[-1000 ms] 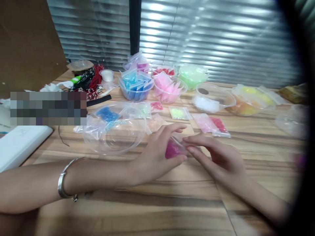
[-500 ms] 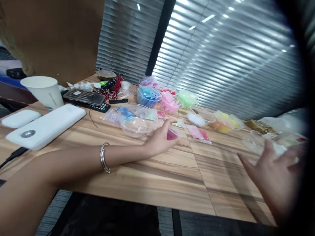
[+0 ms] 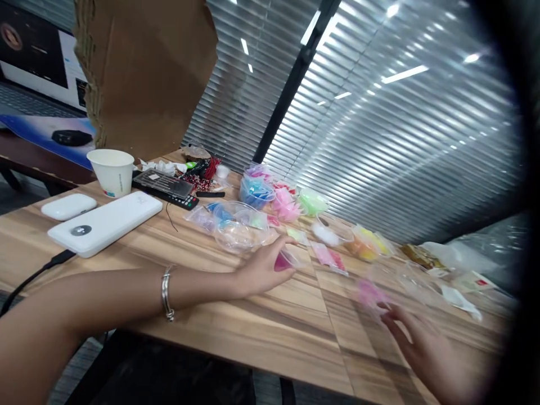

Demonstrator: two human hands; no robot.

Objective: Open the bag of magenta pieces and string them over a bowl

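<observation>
Left hand (image 3: 264, 270) resting on the wooden table (image 3: 270, 332), fingers curled loosely around a small clear bag of magenta beads (image 3: 283, 260), thumb under it and forefinger stretched over the top. Silver bracelet (image 3: 166, 292) on that wrist. Bag low over the tabletop, just in front of a clear plastic bowl (image 3: 240, 233) and near the middle of the table.

Right hand (image 3: 422, 349) farther right and nearer the table's front edge, well apart from the left, fingers spread and open. Blurred pink bag (image 3: 369, 293) lying just beyond its fingertips; cannot tell whether touching.

Behind the clear bowl, a row of tubs: blue (image 3: 255, 191), pink (image 3: 286, 205), green (image 3: 313, 201), then a white-filled one (image 3: 333, 232) and a yellow and orange one (image 3: 369, 244). Small flat bags of pink and red beads (image 3: 330, 257) between the tubs and the hands.

On the left part of the table, a white power bank (image 3: 105, 223) with a dark cable (image 3: 34, 274), a smaller white case (image 3: 68, 206), a paper cup (image 3: 112, 171) and a black remote (image 3: 164, 188). Brown cardboard sheet (image 3: 143, 73) standing behind the cup, window blinds (image 3: 379, 124) along the back.
</observation>
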